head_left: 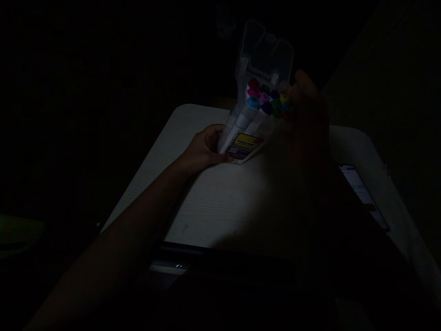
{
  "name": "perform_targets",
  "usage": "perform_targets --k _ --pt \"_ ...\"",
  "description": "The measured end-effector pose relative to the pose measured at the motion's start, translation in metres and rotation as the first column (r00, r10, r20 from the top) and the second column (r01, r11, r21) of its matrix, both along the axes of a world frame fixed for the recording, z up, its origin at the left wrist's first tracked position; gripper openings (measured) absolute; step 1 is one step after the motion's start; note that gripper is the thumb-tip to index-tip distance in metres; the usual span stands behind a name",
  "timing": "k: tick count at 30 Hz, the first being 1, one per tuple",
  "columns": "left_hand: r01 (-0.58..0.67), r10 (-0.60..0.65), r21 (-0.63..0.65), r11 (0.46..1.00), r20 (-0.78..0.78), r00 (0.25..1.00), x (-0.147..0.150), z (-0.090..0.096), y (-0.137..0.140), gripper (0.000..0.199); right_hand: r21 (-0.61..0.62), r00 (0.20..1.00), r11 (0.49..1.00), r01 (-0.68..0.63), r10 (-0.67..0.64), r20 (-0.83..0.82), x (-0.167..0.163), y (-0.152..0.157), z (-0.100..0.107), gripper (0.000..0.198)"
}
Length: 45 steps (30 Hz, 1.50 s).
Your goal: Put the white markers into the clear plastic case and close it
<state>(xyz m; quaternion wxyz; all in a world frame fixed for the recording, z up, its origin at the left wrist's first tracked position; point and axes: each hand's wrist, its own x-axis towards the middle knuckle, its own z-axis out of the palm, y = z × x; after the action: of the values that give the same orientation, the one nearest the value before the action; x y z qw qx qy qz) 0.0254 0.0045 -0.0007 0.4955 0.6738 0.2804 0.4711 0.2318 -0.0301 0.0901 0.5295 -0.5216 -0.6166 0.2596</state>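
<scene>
A clear plastic marker case is tilted above the white table, its clear lid swung up at the back. Several markers with coloured caps stand packed inside, in red, pink, blue, purple, green and yellow. The front bears a yellow and black label. My left hand is closed around the lower left of the case, thumb across its front. At the right of the caps is my right hand, its fingers bent toward them. Deep shadow hides whether those fingers grip anything.
The white table lies under my arms. A phone with a lit screen rests near its right edge. A dark flat object lies along the near edge. Something green shows at far left. The surroundings are very dark.
</scene>
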Motion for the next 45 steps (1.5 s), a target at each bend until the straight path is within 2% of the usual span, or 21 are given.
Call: perform_targets --k 2,6,8,12,14,15,18,20,24,29,31,32,35,41,45 --pt "0.0 -0.001 -0.006 1.0 -0.021 1.0 0.0 0.001 -0.002 0.075 -0.004 0.999 0.999 -0.039 0.039 -0.025 -0.002 -0.007 0.007 0.046" --pt "0.014 -0.015 -0.011 1.0 -0.046 0.999 0.0 0.001 -0.006 0.073 0.014 0.993 0.996 -0.09 0.089 0.075 -0.005 -0.013 0.015 0.042" --pt "0.024 -0.025 -0.02 0.999 -0.051 0.998 0.003 0.001 -0.008 0.073 0.016 0.991 0.998 -0.053 0.051 0.123 -0.004 -0.006 0.012 0.041" --pt "0.06 -0.063 -0.05 0.997 -0.06 0.996 0.01 0.0 -0.011 0.07 0.093 0.959 0.993 0.079 -0.101 0.266 0.008 0.016 0.001 0.041" --pt "0.081 -0.085 -0.045 0.996 -0.083 0.993 0.013 0.0 -0.012 0.066 0.086 0.937 0.996 -0.019 -0.012 0.349 0.014 0.024 -0.004 0.055" --pt "0.088 -0.091 -0.036 0.995 -0.098 0.991 0.014 0.0 -0.012 0.065 0.087 0.935 0.992 -0.089 0.054 0.35 0.015 0.025 -0.007 0.058" --pt "0.084 -0.083 0.001 0.996 -0.142 0.986 0.014 -0.001 -0.012 0.067 0.205 0.964 0.949 -0.24 0.207 0.168 0.012 0.025 -0.014 0.051" --pt "0.081 -0.079 0.006 0.997 -0.146 0.986 0.014 -0.001 -0.013 0.069 0.265 0.969 0.932 -0.247 0.235 0.075 0.008 0.027 -0.021 0.053" --pt "0.095 -0.098 -0.026 0.995 -0.142 0.985 0.014 0.001 -0.015 0.069 0.328 0.966 0.91 -0.254 0.258 0.032 0.013 0.041 -0.031 0.064" --pt "0.101 -0.102 -0.018 0.995 -0.139 0.985 0.015 0.001 -0.014 0.069 0.443 0.943 0.838 -0.318 0.326 0.061 0.02 0.047 -0.022 0.08" --pt "0.102 -0.103 -0.011 0.995 -0.145 0.984 0.015 0.002 -0.015 0.07 0.528 0.969 0.821 -0.217 0.246 0.016 0.014 0.039 -0.014 0.087" --pt "0.101 -0.101 -0.008 0.995 -0.145 0.984 0.015 0.002 -0.015 0.071 0.508 0.961 0.818 -0.268 0.268 0.076 0.01 0.034 -0.01 0.087" --pt "0.102 -0.103 -0.016 0.995 -0.141 0.985 0.014 0.003 -0.015 0.069 0.473 0.956 0.832 -0.29 0.226 0.189 0.001 0.021 -0.004 0.075" --pt "0.081 -0.085 -0.036 0.996 -0.123 0.989 0.013 0.001 -0.014 0.072 0.5 0.983 0.85 -0.166 0.106 0.147 0.003 0.024 -0.004 0.053" --pt "0.058 -0.06 -0.02 0.998 -0.111 0.992 0.012 -0.004 -0.009 0.077 0.585 0.974 0.79 -0.185 0.068 0.216 0.007 0.021 -0.012 0.052"
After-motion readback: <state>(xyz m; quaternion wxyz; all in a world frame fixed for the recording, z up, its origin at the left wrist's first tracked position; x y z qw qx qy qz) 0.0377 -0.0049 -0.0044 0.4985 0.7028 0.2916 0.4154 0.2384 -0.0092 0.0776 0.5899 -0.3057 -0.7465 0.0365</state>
